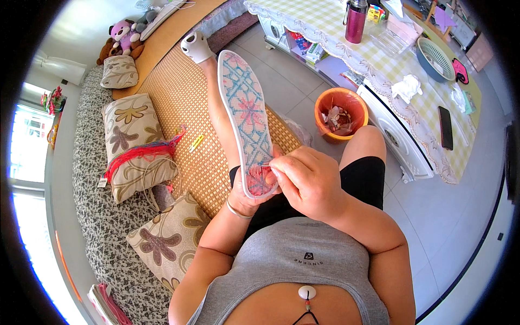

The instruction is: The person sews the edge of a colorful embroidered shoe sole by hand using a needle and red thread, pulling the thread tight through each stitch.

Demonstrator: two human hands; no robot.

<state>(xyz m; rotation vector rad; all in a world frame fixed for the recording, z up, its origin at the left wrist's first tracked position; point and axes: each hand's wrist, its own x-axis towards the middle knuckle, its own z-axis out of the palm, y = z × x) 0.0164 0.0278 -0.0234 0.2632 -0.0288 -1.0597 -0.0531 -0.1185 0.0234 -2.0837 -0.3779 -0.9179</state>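
Note:
A long embroidered insole [246, 108], white-edged with blue and pink-red cross patterns, stands tilted up in front of me, its narrower end nearest my body. My left hand [245, 199] is closed around that near end from beneath; part of its fingers is hidden behind the insole. At the near right edge, my right hand [311, 181] pinches a thin needle [265, 166], whose tip lies over the red stitching. Any thread on the needle is too fine to make out.
Left on the woven mat [179, 103] lie yellow thread snips [196, 142]; a red thread bundle [143, 156] drapes over a flowered cushion [130, 122]. An orange bin [341, 115] with scraps stands right, near a cloth-covered table [403, 62] bearing a flask [355, 21], basket [435, 59] and phone [445, 128].

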